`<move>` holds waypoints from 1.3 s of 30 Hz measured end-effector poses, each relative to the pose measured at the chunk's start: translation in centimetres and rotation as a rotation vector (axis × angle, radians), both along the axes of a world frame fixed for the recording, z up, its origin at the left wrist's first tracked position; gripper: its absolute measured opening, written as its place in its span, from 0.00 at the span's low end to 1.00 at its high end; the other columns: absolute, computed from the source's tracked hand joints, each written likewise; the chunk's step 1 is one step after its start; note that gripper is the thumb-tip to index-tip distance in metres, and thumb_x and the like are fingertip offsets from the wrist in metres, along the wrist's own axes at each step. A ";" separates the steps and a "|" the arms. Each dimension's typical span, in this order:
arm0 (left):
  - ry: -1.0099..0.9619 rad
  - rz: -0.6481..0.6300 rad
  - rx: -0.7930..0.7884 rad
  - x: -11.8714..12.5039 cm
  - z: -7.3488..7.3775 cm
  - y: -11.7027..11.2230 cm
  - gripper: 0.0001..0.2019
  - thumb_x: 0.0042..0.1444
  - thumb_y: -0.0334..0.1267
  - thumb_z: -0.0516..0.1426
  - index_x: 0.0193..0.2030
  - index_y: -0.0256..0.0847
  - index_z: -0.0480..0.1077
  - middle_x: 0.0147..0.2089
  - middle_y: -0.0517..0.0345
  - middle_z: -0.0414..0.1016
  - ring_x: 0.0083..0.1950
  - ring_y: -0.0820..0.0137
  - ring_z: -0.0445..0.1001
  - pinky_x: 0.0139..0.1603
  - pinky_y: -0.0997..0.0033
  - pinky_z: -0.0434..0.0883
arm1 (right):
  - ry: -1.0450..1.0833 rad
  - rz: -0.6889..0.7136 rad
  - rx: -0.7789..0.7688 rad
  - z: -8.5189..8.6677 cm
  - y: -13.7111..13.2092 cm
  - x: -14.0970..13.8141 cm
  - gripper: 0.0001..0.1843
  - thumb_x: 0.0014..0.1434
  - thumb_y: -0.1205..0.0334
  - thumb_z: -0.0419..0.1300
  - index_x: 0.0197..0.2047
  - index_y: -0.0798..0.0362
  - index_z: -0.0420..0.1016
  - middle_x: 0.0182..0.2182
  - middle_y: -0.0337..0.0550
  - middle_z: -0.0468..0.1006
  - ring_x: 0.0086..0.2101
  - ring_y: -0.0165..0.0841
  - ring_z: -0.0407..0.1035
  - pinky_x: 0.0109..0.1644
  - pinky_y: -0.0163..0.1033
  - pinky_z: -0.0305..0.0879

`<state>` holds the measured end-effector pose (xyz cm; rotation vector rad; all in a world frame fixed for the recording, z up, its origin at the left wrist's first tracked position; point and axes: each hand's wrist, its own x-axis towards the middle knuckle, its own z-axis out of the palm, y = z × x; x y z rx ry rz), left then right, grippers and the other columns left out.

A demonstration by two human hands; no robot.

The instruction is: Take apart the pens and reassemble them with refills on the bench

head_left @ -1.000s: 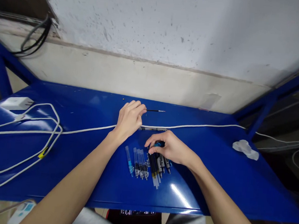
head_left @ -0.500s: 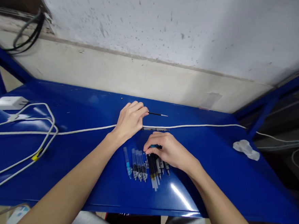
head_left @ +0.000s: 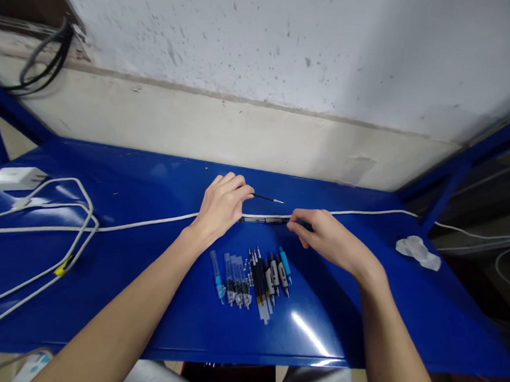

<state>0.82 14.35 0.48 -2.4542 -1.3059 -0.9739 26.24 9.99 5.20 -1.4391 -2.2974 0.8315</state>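
Observation:
My left hand (head_left: 222, 207) grips a thin black pen refill (head_left: 268, 198) with a silver tip, which sticks out past my fingers to the right. My right hand (head_left: 327, 235) lies a little to the right, its fingertips at the end of a dark pen barrel (head_left: 265, 219) lying against a white cable (head_left: 349, 213). Below both hands, a loose row of several disassembled pens and transparent tubes (head_left: 248, 281) rests on the blue metal table (head_left: 314, 340). A blue-trimmed pen (head_left: 283, 267) lies at the row's right end.
The white cable runs across the table and loops at the left, near a white charger (head_left: 15, 178). A crumpled translucent plastic bag (head_left: 417, 252) lies at the right. A whitewashed wall (head_left: 259, 133) rises behind the table's far edge.
My right hand has moved up and right, off the pens, to the cable and barrel. The pens beneath it now show. The refill in my left hand has tilted slightly.

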 end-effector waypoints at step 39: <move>-0.204 -0.081 -0.102 0.8 -0.9 -0.2 0.12 0.71 0.34 0.52 0.43 0.40 0.77 0.39 0.55 0.78 0.42 0.66 0.76 0.42 0.66 0.70 | 0.603 -0.032 -0.077 -3.2 0.4 -4.3 0.13 0.64 0.51 0.66 0.35 0.53 0.76 0.29 0.38 0.74 0.28 0.29 0.65 0.32 0.35 0.63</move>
